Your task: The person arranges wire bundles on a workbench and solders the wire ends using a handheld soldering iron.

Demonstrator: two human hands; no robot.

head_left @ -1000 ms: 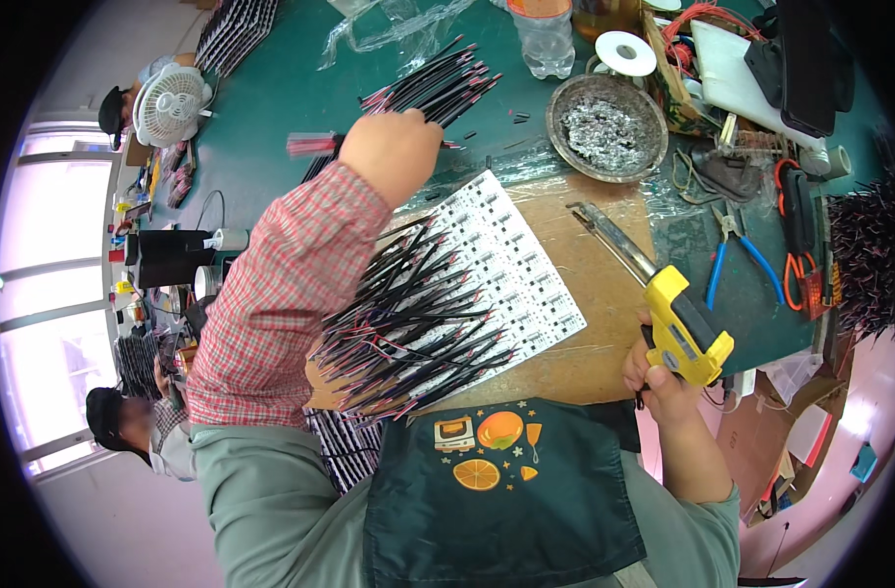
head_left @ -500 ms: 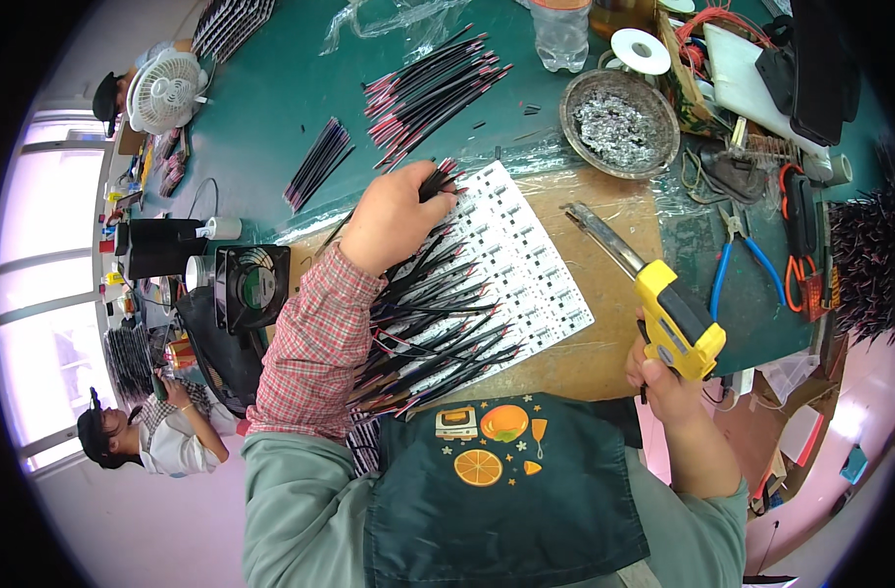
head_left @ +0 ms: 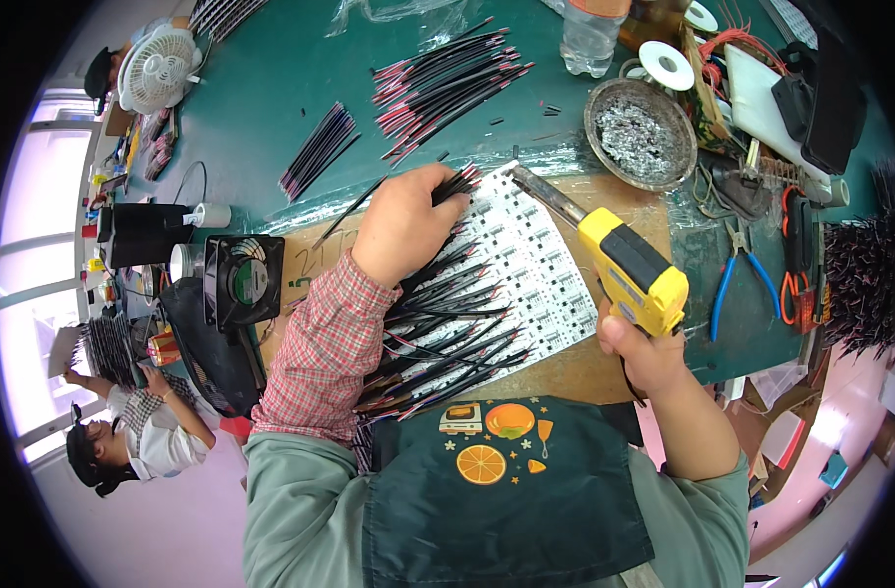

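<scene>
One bunch of dark wires (head_left: 455, 186) sits in your left hand (head_left: 403, 220), as the head view shows, with your fingers closed around it and its pinkish ends poking out past the thumb. That bunch is at the upper left edge of the white sheet (head_left: 531, 265) with small black patterns, which lies tilted on a brown board (head_left: 636, 204). More loose wires (head_left: 457, 309) are spread over the sheet's left part, below your left hand. Your right hand (head_left: 644, 355) grips the handle of a yellow soldering iron (head_left: 629, 265). Its metal tip (head_left: 524, 178) points up and left, by the sheet's top corner and near the held ends; you cannot tell from here whether it touches the sheet. Beyond your hands, on the green table (head_left: 261, 108), lie a large pile of wires (head_left: 452, 88) and a smaller one (head_left: 315, 154). To the right of these stands a bowl (head_left: 604, 162) of silvery scraps (head_left: 634, 132), with blue-handled pliers (head_left: 738, 251) nearer you.
</scene>
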